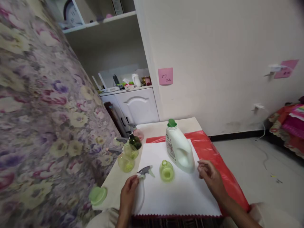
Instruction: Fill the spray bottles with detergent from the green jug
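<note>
My left hand [128, 190] is closed around a grey spray trigger head [145, 172] with a clear tube, low on the white cloth [180, 193]. A small open yellow-green bottle [166, 171] stands just right of the trigger. Behind it stands a white detergent jug [180, 147] with a green cap. My right hand [210, 177] hovers beside the jug's base, fingers loosely curled, holding nothing that I can see.
Several small spray bottles [129, 152], green and pink, stand along the table's left edge by a flowered curtain [42, 120]. A green funnel-like cup [98, 195] lies at the near left corner. Red sheet [213, 152] under the cloth; white cabinet [137, 104] behind.
</note>
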Demonstrator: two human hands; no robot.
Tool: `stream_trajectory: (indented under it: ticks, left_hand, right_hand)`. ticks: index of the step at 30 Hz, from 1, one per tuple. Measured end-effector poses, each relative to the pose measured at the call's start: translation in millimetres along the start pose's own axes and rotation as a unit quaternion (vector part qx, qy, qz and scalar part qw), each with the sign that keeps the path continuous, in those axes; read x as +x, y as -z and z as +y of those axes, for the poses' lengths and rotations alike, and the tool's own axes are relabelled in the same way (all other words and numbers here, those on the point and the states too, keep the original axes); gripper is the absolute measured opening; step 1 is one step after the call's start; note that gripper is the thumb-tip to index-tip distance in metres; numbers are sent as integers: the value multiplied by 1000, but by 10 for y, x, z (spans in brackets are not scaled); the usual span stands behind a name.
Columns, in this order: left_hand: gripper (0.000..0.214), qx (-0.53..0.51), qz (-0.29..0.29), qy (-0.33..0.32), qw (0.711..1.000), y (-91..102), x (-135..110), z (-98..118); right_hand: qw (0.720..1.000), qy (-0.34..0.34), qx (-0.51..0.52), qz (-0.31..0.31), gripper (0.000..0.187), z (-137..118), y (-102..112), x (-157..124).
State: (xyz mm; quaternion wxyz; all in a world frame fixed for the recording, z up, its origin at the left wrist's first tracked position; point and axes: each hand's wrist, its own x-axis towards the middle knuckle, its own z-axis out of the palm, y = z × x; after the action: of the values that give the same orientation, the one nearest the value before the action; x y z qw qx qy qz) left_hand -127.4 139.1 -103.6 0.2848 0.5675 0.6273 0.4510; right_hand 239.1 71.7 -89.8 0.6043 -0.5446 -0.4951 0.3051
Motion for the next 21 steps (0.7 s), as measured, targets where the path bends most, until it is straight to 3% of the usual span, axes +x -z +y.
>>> stream_trajectory:
  ticks: [4,8,16,21]
  left_hand:
    - [44,91,31,-5,995,-49,-27,-17]
    - [43,184,20,5,983,-144,22,98]
    - [27,283,-4,30,959,-278,96,191]
    - [22,256,3,39,966,-251,149,116]
  right_hand:
    - [996,16,-23,-88,19,69,-219,-134]
    - [989,33,-45,-135,31,212,-425,-215]
    - [983,38,-73,-164,78,391,-848,-12]
    - [982,21,-83,-169,87,460,-1171,111]
